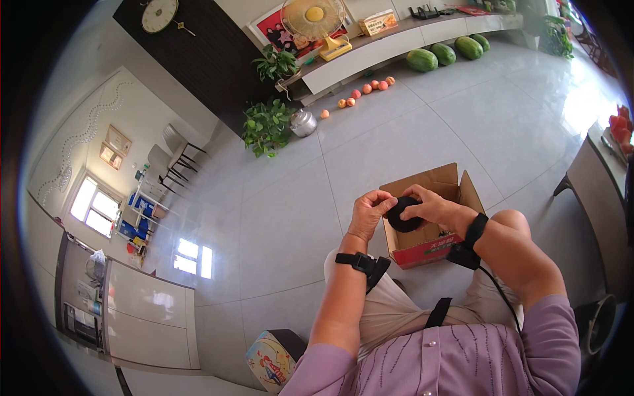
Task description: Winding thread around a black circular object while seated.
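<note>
Two hands [433,206] hold one round black object [397,218] — one open box [429,253] beneath.

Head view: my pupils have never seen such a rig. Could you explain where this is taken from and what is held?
No robot: someone works bare-handed. The picture comes from a wide fisheye camera on the head, looking down, so straight edges bend. Black straps circle both wrists. The right hand holds a black round object; the left hand has fingertips at its edge. Below them is an open cardboard box. On the grey floor beyond lie reddish-orange round fruits and large green ones.
</note>
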Motion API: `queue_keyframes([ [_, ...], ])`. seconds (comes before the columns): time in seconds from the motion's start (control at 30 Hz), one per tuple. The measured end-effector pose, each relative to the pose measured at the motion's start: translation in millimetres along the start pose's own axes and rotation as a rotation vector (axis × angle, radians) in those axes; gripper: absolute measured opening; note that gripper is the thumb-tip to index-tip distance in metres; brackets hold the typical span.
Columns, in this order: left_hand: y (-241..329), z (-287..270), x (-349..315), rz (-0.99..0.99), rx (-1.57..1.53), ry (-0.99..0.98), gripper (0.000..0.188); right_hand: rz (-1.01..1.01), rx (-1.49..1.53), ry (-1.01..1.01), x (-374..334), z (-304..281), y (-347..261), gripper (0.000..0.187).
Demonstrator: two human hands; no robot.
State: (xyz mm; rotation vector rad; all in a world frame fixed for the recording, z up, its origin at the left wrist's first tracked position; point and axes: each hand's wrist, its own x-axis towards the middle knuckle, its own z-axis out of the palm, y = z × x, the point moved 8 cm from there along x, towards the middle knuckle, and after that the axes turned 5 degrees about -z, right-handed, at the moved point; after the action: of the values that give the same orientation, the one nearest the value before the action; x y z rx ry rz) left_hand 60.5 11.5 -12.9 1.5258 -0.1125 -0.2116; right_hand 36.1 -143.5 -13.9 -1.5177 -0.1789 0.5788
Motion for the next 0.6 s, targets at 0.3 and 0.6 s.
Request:
queue_keyframes([
  [0.3,-15,0,12,-0.051,-0.144,-0.072,0.016,-0.004,0.411,-0.22,-21,19,-21,0.068],
  [0.6,-21,10,13,-0.077,-0.146,-0.081,0.013,-0.212,0.691,-0.095,-19,3,-44,0.059],
])
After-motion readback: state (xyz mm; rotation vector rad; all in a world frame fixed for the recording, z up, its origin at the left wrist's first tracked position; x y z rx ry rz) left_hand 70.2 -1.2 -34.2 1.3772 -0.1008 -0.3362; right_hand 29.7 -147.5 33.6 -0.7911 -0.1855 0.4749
